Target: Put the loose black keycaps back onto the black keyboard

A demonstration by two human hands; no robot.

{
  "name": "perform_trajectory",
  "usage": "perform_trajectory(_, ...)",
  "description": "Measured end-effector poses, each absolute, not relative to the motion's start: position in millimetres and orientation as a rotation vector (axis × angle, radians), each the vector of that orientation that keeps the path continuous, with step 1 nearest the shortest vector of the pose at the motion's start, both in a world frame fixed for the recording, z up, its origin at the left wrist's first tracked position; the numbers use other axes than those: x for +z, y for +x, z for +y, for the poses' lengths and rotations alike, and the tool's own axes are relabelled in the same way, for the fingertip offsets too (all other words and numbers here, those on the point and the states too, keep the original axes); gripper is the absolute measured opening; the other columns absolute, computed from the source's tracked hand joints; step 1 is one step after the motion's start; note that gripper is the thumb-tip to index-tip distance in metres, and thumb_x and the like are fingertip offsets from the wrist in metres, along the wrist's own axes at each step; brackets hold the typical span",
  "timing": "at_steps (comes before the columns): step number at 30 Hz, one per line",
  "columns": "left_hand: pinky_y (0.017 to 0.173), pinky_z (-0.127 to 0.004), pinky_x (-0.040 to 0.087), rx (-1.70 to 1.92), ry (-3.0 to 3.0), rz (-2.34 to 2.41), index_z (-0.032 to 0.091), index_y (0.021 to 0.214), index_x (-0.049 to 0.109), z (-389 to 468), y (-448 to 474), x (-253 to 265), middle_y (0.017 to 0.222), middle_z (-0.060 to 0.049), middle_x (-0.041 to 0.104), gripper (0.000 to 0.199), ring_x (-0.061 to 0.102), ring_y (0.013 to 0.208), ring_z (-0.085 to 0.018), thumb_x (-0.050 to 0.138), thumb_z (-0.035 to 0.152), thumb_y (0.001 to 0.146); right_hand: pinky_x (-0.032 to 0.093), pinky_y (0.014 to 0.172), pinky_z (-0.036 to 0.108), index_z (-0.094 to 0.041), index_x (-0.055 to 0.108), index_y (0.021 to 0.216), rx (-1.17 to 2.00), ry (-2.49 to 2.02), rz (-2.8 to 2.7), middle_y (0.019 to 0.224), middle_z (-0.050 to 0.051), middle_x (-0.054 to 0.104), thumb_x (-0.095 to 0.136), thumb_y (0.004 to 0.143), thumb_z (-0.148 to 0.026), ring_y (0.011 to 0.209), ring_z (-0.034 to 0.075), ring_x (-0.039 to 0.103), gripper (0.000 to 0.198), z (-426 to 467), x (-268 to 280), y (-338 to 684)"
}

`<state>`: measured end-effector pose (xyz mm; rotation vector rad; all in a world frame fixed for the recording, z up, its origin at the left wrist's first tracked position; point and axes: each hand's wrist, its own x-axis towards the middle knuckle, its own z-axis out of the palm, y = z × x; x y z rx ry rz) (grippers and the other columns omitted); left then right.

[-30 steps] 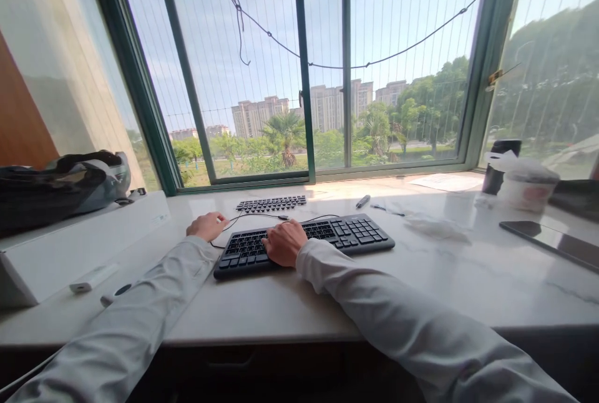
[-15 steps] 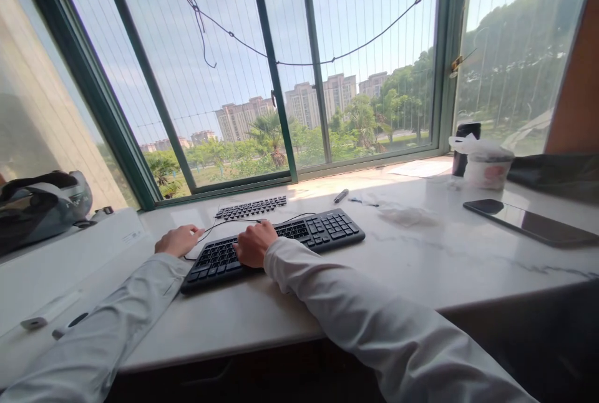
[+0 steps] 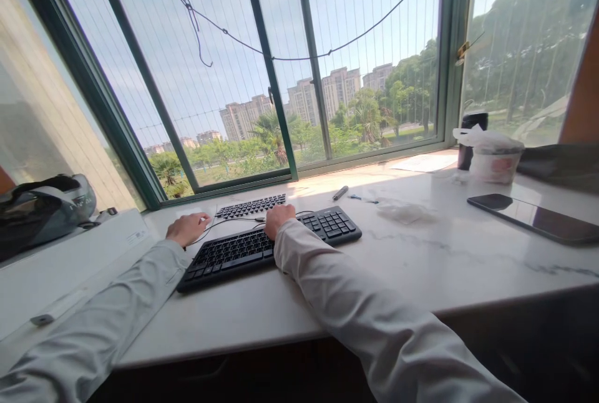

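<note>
A black keyboard (image 3: 229, 252) lies at a slant on the white marble-patterned tabletop. My left hand (image 3: 188, 229) is just beyond its far left corner, fingers partly bent and apart, close to a thin black cable (image 3: 224, 222). My right hand (image 3: 279, 218) is over the far edge of the keyboard near its middle, fingers curled in. The cable's pale plug-like end (image 3: 258, 220) lies beside that hand; what its fingers hold, if anything, is hidden. Behind both hands rests a loose sheet of black keys (image 3: 250, 206).
A grey pen-like object (image 3: 340, 193), a small blue item (image 3: 364, 199) and crumpled clear plastic (image 3: 406, 213) lie right of the keyboard. Farther right are a dark tablet (image 3: 528, 217), a bagged tub (image 3: 495, 163) and a black bottle (image 3: 465, 156). A white box (image 3: 70, 259) occupies the left.
My right hand has moved right and away from me, off the keyboard's left-middle keys toward its far edge. My left hand has shifted slightly right. The view has tilted a little.
</note>
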<state>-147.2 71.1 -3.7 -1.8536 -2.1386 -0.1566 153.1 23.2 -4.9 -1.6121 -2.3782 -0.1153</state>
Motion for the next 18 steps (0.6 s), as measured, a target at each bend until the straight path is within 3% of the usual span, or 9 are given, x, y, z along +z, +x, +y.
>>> perform_trajectory(4, 0.082, -0.034, 0.045, -0.088, -1.959, -2.043, 0.036, 0.112, 0.065, 97.8, -131.9, 3.0, 0.119, -0.002, 0.064, 0.038, 0.060, 0.103, -0.027, 0.041, 0.048, 0.085, 0.048, 0.079, 0.036, -0.015, 0.068, 0.100, -0.112, -1.692, -2.343, 0.106, 0.014, 0.069, 0.053, 0.081, -0.025, 0.097, 0.024, 0.064, 0.027, 29.3, -5.0, 159.2)
perform_trajectory(10, 0.083, -0.031, 0.043, -0.059, -2.013, -1.971, 0.027, 0.112, 0.067, 131.4, -129.5, -3.7, 0.112, -0.010, 0.067, 0.035, 0.060, 0.103, -0.027, 0.052, 0.037, 0.083, 0.048, 0.077, 0.035, -0.016, 0.068, 0.099, -0.145, -1.675, -2.353, 0.105, 0.014, 0.069, 0.054, 0.080, -0.026, 0.095, 0.023, 0.064, 0.026, 28.0, -5.1, 156.5)
perform_trajectory(18, 0.084, -0.030, 0.041, -0.090, -2.043, -1.993, 0.025, 0.099, 0.071, 150.6, -131.1, -16.0, 0.110, -0.010, 0.067, 0.027, 0.060, 0.102, -0.027, 0.061, 0.034, 0.076, 0.048, 0.075, 0.034, -0.016, 0.069, 0.097, -0.172, -1.648, -2.367, 0.104, 0.014, 0.068, 0.052, 0.081, -0.025, 0.094, 0.023, 0.064, 0.025, 24.7, -5.2, 155.8)
